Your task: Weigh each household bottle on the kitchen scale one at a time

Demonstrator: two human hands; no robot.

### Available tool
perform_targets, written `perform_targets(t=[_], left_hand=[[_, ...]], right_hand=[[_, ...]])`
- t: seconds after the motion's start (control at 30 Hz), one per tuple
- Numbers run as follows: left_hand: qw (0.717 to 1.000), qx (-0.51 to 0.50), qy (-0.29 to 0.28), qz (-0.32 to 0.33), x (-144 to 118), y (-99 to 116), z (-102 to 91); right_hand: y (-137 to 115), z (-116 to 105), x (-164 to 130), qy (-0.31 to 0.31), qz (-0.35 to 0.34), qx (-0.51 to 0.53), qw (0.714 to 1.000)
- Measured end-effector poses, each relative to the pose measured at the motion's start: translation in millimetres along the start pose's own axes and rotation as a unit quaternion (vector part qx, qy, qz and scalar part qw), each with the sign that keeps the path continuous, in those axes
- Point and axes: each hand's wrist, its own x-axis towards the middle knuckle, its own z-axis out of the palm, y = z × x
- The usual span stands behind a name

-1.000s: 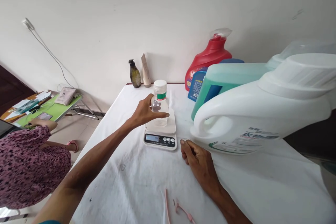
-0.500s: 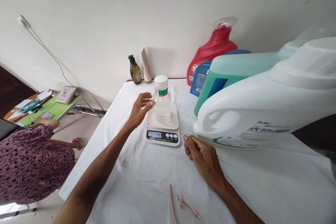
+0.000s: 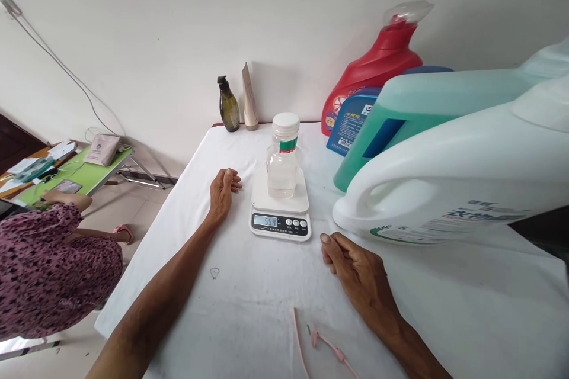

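Note:
A clear plastic jar [image 3: 283, 173] with a white lid and a green label stands upright on a white digital kitchen scale [image 3: 281, 204]. It holds clear liquid, and the scale's display [image 3: 265, 221] seems to read 554. On the white cloth just left of the scale rests my left hand [image 3: 223, 190], apart from the jar, fingers loosely curled in with nothing visible in them. My right hand [image 3: 355, 266] lies closed to the right of the scale's front corner, thumb against the curled fingers; no object shows in it.
Large white [image 3: 427, 195] and green [image 3: 355, 169] jugs, a blue container [image 3: 351, 124] and a red bottle [image 3: 377, 65] crowd the right. A pump bottle [image 3: 229, 108] and tube [image 3: 249, 100] stand behind. A pink cord [image 3: 326, 346] lies in front. Another person [image 3: 66, 266] is left.
My left hand has drawn back from beside the jar to the cloth, its fingers curling in. The display has gone from 14 to 554. My right hand stays closed beside the scale.

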Motion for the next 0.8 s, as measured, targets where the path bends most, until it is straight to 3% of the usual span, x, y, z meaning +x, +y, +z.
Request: perform_targets(t=[0.8], left_hand=[[1.0,0.018,-0.009,-0.021,2.5,-1.0,1.5]], right_hand=[[0.7,-0.5,2.8,-0.03,-0.023,-0.036,0.999]])
